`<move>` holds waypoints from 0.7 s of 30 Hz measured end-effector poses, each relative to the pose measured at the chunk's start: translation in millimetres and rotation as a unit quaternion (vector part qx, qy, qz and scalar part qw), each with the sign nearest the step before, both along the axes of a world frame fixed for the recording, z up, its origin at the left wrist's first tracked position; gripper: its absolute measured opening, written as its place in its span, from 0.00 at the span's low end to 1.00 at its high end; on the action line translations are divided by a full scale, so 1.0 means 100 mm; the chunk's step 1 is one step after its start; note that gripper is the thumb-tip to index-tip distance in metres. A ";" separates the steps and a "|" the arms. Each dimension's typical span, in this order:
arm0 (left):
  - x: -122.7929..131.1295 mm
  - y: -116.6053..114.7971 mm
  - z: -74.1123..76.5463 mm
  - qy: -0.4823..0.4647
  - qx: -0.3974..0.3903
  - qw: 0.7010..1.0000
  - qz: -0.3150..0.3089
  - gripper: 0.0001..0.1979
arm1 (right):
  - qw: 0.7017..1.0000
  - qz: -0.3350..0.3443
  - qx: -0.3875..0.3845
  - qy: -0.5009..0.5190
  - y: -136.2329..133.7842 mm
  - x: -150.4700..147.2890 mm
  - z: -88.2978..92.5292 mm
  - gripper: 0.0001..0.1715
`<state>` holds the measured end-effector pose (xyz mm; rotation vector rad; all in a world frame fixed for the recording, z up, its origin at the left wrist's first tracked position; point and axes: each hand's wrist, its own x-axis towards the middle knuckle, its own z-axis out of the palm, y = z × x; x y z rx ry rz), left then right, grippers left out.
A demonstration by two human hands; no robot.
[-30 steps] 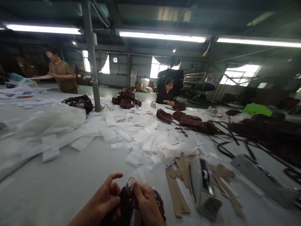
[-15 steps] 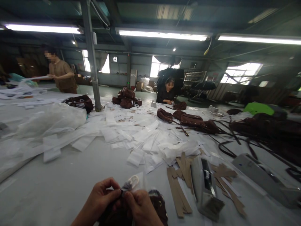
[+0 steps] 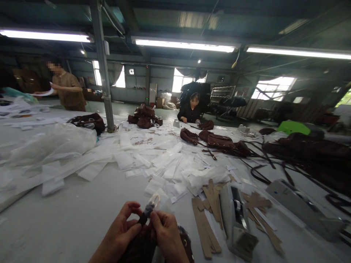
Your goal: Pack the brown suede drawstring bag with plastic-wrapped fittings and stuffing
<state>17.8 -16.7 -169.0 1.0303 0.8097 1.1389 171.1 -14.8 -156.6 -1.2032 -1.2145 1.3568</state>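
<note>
At the bottom centre, my left hand (image 3: 123, 233) and my right hand (image 3: 166, 233) are both pinched on a dark strap end (image 3: 144, 215) with a metal ring (image 3: 155, 200) at its tip. A small clear plastic sleeve (image 3: 161, 199) wraps the ring. Below my hands lies a dark brown bag (image 3: 185, 243), mostly hidden by my fingers. The grey table (image 3: 68, 215) spreads under them.
A tape dispenser (image 3: 237, 219) and brown card strips (image 3: 204, 226) lie right of my hands. White plastic sleeves (image 3: 170, 164) cover the middle. Brown bags (image 3: 216, 140) and straps (image 3: 260, 171) sit farther right. One person (image 3: 190, 109) sits opposite; another (image 3: 65, 89) stands far left beside a pillar (image 3: 102, 69).
My hands have lifted the strap end slightly and the ring in its clear sleeve now points up between my fingertips. The view has shifted a little to the right.
</note>
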 end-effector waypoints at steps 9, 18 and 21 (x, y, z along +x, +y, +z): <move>-0.07 0.01 -0.02 0.027 0.024 0.999 0.019 0.28 | 0.994 0.079 0.018 -0.067 -0.02 0.04 -0.03 0.28; -0.11 0.04 0.03 0.029 0.003 0.999 0.028 0.27 | 0.990 0.120 0.015 -0.077 -0.03 0.04 -0.05 0.27; -0.09 0.06 0.04 0.039 0.006 0.998 0.049 0.26 | 0.995 0.094 -0.002 -0.038 -0.01 -0.01 -0.12 0.33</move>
